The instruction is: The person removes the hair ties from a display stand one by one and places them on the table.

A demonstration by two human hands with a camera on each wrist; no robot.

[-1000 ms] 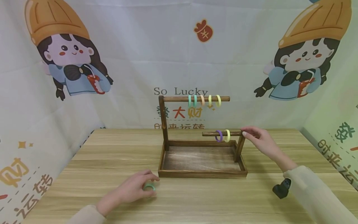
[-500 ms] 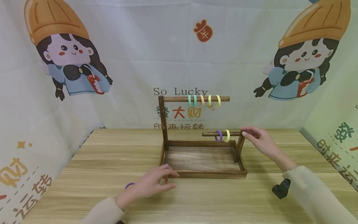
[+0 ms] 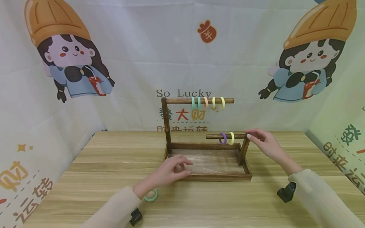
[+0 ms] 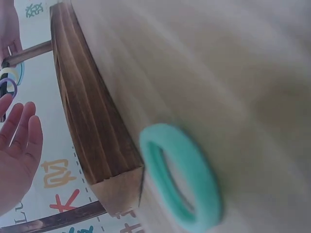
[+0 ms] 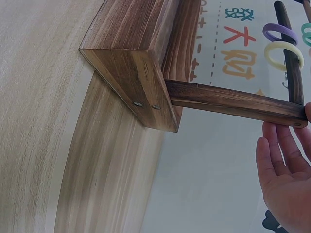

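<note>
A dark wooden stand has a tray base, a tall left post with an upper bar and a short right post with a lower bar. My left hand hovers over the tray's front left, fingers loosely bent, holding nothing. Its fingers look spread apart in the left wrist view. At the top of the short post, my right hand pinches the wood between thumb and fingers. A green ring lies on the table below the left wrist. Purple and yellow rings hang on the lower bar.
The upper bar carries several rings: green ones, an orange one and yellow ones. A printed cloth stands behind the wooden table. Dark wrist cameras sit under both sleeves.
My left hand has moved right and away from me, off the green ring and over the tray. A purple ring glimpsed by the left wrist is now hidden. The right hand stays put.
</note>
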